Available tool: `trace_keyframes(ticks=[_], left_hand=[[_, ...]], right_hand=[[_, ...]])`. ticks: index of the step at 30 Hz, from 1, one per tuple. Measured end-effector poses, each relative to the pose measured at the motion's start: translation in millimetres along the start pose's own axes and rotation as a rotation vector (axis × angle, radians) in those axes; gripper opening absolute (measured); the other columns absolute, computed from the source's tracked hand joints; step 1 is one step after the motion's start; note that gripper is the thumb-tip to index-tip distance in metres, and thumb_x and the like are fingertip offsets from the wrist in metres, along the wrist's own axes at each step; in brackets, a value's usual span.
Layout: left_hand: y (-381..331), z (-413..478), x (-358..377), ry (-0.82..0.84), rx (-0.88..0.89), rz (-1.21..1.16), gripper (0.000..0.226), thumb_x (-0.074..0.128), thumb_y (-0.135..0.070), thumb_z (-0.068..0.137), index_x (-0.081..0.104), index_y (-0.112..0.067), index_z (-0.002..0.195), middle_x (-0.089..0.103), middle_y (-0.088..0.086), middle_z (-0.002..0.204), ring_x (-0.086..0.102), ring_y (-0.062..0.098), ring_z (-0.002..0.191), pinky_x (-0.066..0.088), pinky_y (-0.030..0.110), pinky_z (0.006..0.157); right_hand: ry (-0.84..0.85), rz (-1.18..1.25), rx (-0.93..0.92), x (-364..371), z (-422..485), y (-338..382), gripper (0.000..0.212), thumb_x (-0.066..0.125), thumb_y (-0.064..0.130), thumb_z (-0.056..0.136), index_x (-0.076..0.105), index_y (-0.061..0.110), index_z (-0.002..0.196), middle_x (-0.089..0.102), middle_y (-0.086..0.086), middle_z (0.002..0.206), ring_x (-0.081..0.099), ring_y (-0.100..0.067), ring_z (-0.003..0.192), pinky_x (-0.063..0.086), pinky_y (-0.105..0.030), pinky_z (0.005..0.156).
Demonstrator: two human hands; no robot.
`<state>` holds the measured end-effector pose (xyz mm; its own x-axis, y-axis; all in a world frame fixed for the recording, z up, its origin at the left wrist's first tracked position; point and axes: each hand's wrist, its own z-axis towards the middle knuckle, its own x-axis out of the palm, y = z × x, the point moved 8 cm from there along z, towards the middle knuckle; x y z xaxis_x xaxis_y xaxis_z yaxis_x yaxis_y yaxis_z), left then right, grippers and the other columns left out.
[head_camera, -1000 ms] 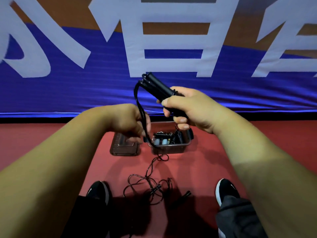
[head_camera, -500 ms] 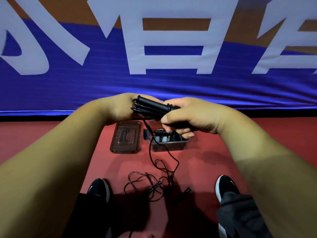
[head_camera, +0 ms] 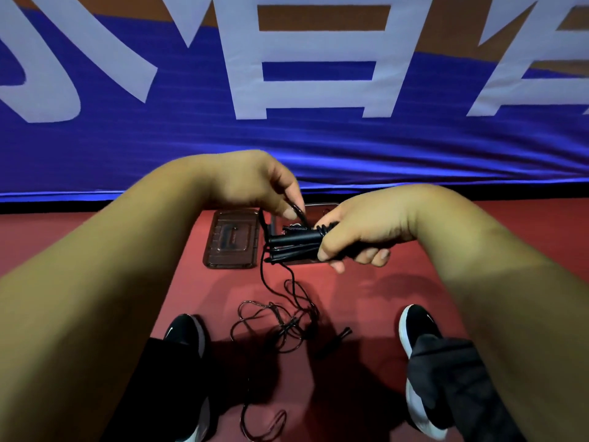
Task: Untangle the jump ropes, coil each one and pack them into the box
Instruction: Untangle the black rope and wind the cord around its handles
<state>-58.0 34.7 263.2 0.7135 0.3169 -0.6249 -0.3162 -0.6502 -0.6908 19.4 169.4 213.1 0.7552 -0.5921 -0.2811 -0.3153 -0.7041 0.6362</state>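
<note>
My right hand (head_camera: 357, 234) grips a bundle of black jump-rope handles (head_camera: 291, 245) held level over the box. My left hand (head_camera: 255, 186) is just above the bundle's left end and pinches the black cord (head_camera: 298, 212) between thumb and fingers. From the bundle the cord hangs down to a loose tangle of rope (head_camera: 280, 327) on the red floor between my feet. A free black handle (head_camera: 334, 341) lies right of the tangle. The clear box (head_camera: 318, 207) sits behind the hands, mostly hidden, with coiled rope inside.
The box's brown transparent lid (head_camera: 231, 239) lies flat on the floor left of the box. My black shoes (head_camera: 186, 333) (head_camera: 414, 327) flank the tangle. A blue banner with white characters (head_camera: 318, 138) closes the far side. More cord loops at the bottom edge (head_camera: 264, 425).
The handle bundle has come down and turned from pointing up to lying level over the box. My left hand rose from below it to above its left end, still pinching the cord.
</note>
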Motion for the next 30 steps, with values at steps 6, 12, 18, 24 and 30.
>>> trace_keyframes(ticks=[6, 12, 18, 24, 30], left_hand=[[-39.3, 9.8, -2.4, -0.305, 0.059, 0.312, 0.015, 0.086, -0.022, 0.083, 0.081, -0.03, 0.094, 0.075, -0.017, 0.084, 0.068, 0.0, 0.081, 0.054, 0.022, 0.076], [-33.2, 13.3, -3.2, -0.347, -0.018, 0.426, 0.033, 0.079, -0.016, 0.085, 0.07, -0.026, 0.115, 0.07, -0.009, 0.095, 0.064, 0.015, 0.091, 0.052, 0.031, 0.076], [-19.4, 22.2, 3.0, -0.389, -0.116, 0.505, 0.023, 0.08, -0.029, 0.084, 0.064, -0.014, 0.091, 0.067, 0.002, 0.082, 0.063, 0.026, 0.083, 0.048, 0.037, 0.066], [-27.8, 22.7, 4.8, -0.58, -0.175, 0.44, 0.011, 0.054, -0.014, 0.098, 0.043, -0.013, 0.101, 0.049, 0.007, 0.089, 0.048, 0.029, 0.068, 0.031, 0.037, 0.056], [-16.3, 27.1, 12.0, -0.414, -0.117, -0.32, 0.009, 0.052, -0.001, 0.104, 0.055, -0.008, 0.108, 0.075, 0.02, 0.091, 0.079, 0.022, 0.076, 0.066, 0.043, 0.072]], right_hand=[[-0.202, 0.155, 0.057, -21.3, 15.0, -16.2, 0.018, 0.062, 0.02, 0.1, 0.062, 0.007, 0.112, 0.075, -0.015, 0.092, 0.034, -0.016, 0.05, 0.033, -0.021, 0.045], [-0.555, 0.255, 0.007, -58.1, 26.7, -19.7, 0.037, 0.067, 0.032, 0.092, 0.064, 0.002, 0.114, 0.074, -0.027, 0.097, 0.067, -0.033, 0.061, 0.064, -0.059, 0.079], [-0.5, 0.572, -0.081, -48.3, 29.6, -11.2, 0.012, 0.066, 0.021, 0.105, 0.059, 0.013, 0.11, 0.068, -0.017, 0.109, 0.076, -0.029, 0.065, 0.062, -0.036, 0.056], [-0.629, 0.64, -0.156, -58.2, 34.8, -8.9, 0.021, 0.063, 0.023, 0.101, 0.065, 0.007, 0.114, 0.069, -0.014, 0.091, 0.059, -0.019, 0.049, 0.047, -0.028, 0.046], [-0.449, 1.022, -0.244, -56.8, 31.1, -7.7, 0.016, 0.06, 0.028, 0.102, 0.057, 0.015, 0.111, 0.061, -0.005, 0.078, 0.035, -0.009, 0.05, 0.023, -0.02, 0.038]])
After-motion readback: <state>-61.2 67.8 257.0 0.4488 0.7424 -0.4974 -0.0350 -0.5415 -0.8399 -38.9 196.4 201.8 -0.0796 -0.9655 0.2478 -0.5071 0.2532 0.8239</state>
